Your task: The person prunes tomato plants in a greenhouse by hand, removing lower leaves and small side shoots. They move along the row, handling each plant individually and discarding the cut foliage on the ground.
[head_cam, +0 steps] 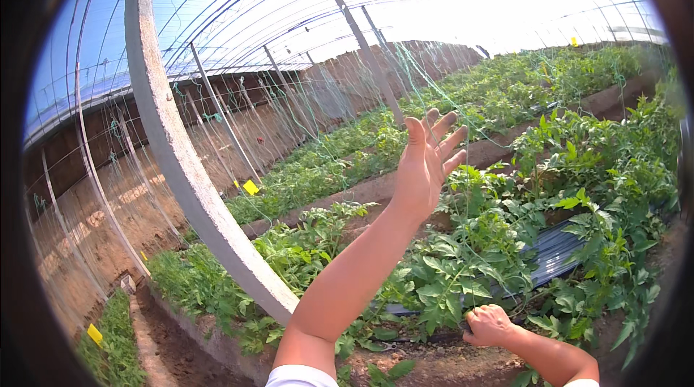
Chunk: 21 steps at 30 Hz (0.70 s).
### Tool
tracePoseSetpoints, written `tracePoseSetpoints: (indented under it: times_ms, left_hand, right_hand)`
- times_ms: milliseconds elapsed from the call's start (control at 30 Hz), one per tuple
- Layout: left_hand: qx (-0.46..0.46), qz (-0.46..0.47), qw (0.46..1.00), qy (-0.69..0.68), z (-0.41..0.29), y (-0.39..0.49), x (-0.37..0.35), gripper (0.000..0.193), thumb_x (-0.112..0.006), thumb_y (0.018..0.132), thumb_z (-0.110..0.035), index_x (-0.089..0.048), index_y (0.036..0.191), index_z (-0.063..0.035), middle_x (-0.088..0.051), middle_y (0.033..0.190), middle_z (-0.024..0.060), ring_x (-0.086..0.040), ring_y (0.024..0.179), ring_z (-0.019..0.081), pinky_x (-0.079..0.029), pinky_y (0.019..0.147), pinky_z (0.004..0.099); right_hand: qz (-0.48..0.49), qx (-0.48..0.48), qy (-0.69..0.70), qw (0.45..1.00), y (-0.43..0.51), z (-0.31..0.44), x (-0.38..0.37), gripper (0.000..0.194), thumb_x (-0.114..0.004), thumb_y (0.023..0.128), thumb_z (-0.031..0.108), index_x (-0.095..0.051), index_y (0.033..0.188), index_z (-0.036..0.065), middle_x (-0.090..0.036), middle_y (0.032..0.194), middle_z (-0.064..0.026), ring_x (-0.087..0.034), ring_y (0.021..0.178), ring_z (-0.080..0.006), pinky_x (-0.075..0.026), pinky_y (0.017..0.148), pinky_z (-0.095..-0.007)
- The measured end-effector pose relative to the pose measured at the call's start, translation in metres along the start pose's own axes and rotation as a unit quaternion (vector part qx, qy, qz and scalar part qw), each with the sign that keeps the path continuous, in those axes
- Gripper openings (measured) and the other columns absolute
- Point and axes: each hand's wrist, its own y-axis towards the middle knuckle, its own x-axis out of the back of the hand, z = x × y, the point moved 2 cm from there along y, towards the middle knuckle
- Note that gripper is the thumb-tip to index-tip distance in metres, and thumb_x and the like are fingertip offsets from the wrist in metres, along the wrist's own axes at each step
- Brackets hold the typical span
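Note:
My left hand (425, 167) is raised over the tomato-like plants (450, 273), fingers spread and palm turned partly to the right. Thin green twine (434, 83) hangs from above behind and beside its fingers. Low down at the bed's near edge, my right hand (489, 325) is closed in a fist around the lower end of a thin string (467, 224). That string rises from the fist past the leaves towards my left hand. What lies inside the fist is hidden. Leafy stems stand just behind the right hand.
A thick concrete post (179, 148) leans across the left side, close by my left arm. Black plastic film (553, 254) covers part of the bed. A soil path (168, 333) runs at lower left. Yellow cards (250, 187) hang near the plants. An earthen wall (81, 230) stands at left.

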Motion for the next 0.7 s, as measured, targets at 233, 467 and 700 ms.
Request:
tracePoseSetpoints:
  times_ms: [233, 467, 700]
  left_hand:
    - [-0.248, 0.134, 0.902, 0.326, 0.031, -0.009, 0.066, 0.029, -0.043, 0.102, -0.024, -0.062, 0.100, -0.0025, -0.043, 0.058, -0.0044, -0.038, 0.050, 0.0037, -0.030, 0.047, 0.0204]
    - [-0.275, 0.052, 0.843, 0.460, 0.070, -0.049, 0.153, 0.026, -0.043, 0.101, -0.016, -0.064, 0.115, -0.0063, -0.046, 0.055, 0.0013, -0.044, 0.050, 0.0080, -0.036, 0.048, 0.0244]
    - [-0.304, 0.013, 0.855, 0.421, 0.062, -0.027, 0.166, 0.028, -0.044, 0.101, -0.016, -0.064, 0.116, -0.0049, -0.041, 0.056, 0.0002, -0.038, 0.050, 0.0085, -0.034, 0.048, 0.0257]
  right_hand:
    - [0.180, 0.112, -0.016, 0.977, -0.002, 0.014, 0.005, 0.052, -0.063, 0.077, 0.048, -0.065, 0.104, 0.004, -0.055, 0.123, -0.0203, -0.057, 0.110, -0.0336, -0.045, 0.092, -0.0445]
    - [-0.041, 0.226, 0.367, 0.901, 0.003, 0.030, 0.209, 0.034, -0.069, 0.069, 0.016, -0.063, 0.099, 0.003, -0.049, 0.136, -0.0197, -0.054, 0.118, -0.0341, -0.045, 0.097, -0.0441]
    - [-0.165, -0.018, 0.306, 0.937, 0.061, -0.016, 0.318, 0.020, -0.056, 0.073, 0.009, -0.060, 0.088, -0.005, -0.066, 0.074, -0.0081, -0.063, 0.068, -0.0148, -0.052, 0.069, -0.0308]
